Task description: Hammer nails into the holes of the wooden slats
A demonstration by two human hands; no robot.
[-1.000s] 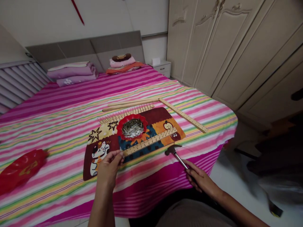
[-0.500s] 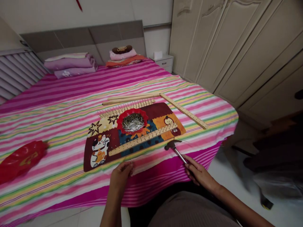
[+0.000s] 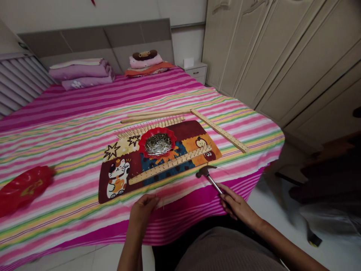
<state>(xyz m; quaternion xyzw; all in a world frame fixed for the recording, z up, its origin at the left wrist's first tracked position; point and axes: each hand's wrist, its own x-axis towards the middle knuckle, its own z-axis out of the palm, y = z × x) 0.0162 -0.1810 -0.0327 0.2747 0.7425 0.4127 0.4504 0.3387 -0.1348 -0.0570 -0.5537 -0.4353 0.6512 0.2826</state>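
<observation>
Gripping the handle of a small hammer [image 3: 210,178] at the near edge of the bed [image 3: 70,124], right hand [image 3: 237,206] closed around the shaft, fingers hiding its lower end; metal head resting on the striped bedspread just off the corner of the patchwork mat [image 3: 124,177]. Left hand [image 3: 143,210] curled near the bed edge, fingertips pinched together, possibly on a thin pin, though too small and blurred to tell for certain. Just beyond both hands, lying slantwise across the mat, a wooden strip [image 3: 172,165] studded with a row of upright nails. Behind it, on the mat, a red dish [image 3: 157,143] heaped with silvery pins. Further back, a second nailed strip [image 3: 152,126] half hidden behind the dish, plain wooden sticks [image 3: 155,114] beside it, and a longer drilled strip [image 3: 220,131] lying apart to the right. Far left, a red bag [image 3: 22,188], partly cut off by the frame edge. Near the headboard, folded bedding [image 3: 81,71], blurred in detail.
</observation>
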